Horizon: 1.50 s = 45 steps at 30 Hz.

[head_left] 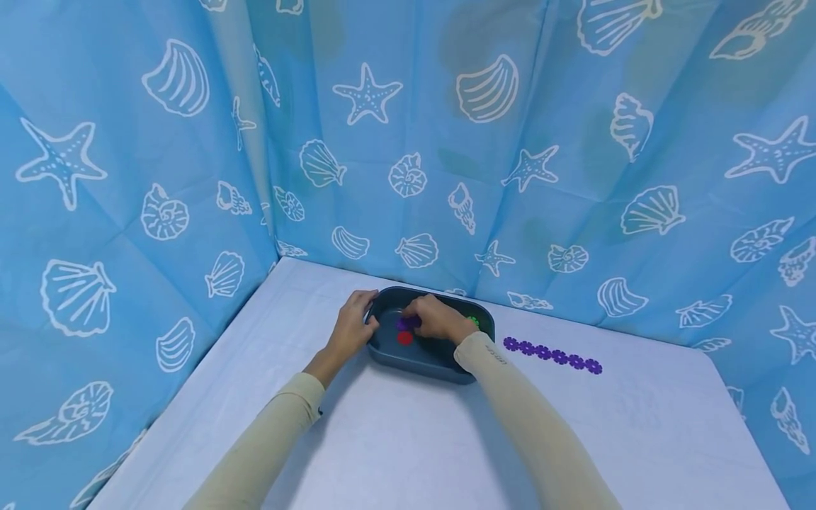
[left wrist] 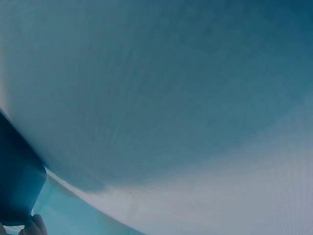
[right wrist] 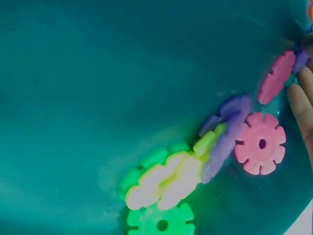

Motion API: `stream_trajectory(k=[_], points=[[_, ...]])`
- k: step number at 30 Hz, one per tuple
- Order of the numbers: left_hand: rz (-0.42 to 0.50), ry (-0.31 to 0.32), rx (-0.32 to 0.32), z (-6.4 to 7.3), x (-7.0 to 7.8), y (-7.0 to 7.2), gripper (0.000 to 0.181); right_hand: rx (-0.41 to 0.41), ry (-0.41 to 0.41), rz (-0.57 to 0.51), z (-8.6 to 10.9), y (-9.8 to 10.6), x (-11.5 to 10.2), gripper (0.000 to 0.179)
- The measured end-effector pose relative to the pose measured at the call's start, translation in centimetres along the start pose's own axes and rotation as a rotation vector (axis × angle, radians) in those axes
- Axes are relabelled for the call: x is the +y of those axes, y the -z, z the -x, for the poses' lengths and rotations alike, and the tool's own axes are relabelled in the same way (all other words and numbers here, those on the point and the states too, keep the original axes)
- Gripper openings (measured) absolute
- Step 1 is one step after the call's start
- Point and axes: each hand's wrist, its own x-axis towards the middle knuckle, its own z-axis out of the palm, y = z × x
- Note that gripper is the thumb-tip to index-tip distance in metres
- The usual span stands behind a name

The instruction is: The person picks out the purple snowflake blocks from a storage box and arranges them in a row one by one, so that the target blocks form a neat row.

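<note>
A dark oval tub [head_left: 414,365] stands on the white table. My left hand [head_left: 350,327] grips its left end, with fingertips over the rim; in the left wrist view only some fingertips [left wrist: 35,226] show beside the tub wall. Inside the tub, my right hand [head_left: 432,317] pinches a purple flower-shaped disc [head_left: 408,324], partly hidden by the fingers. A red disc [head_left: 404,338] lies close below it. In the right wrist view, pink notched discs [right wrist: 260,143] lie near the fingers [right wrist: 302,105], beside purple, yellow and green discs [right wrist: 161,223].
To the right of the tub, several purple flower discs [head_left: 551,353] form a slanting row on the white tablecloth [head_left: 395,446]. A blue shell-print curtain [head_left: 408,205] hangs behind and along the left side, close to the tub's back rim.
</note>
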Motion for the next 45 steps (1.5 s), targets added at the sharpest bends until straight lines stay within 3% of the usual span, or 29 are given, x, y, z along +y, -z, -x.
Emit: stream_trajectory(k=[10, 19, 25, 35, 45], points=[[0.009, -0.016, -0.007, -0.2, 0.6, -0.3, 0.053, 0.094, -0.018, -0.099, 1.0, 0.7, 0.2, 0.034], [0.02, -0.013, -0.008, -0.4, 0.7, -0.2, 0.053, 0.219, -0.055, -0.259, 2.6, 3.8, 0.6, 0.037], [0.033, -0.001, -0.002, -0.4, 0.6, -0.1, 0.053, 0.259, -0.076, -0.262, 4.6, 5.7, 1.7, 0.037], [0.011, 0.017, -0.018, -0.2, 0.6, 0.1, 0.052, 0.35, -0.208, -0.227, 11.9, 8.4, 5.7, 0.039], [0.007, 0.035, -0.033, 0.1, 0.5, 0.0, 0.052, 0.35, -0.506, -0.223, 21.8, 7.8, 10.8, 0.043]])
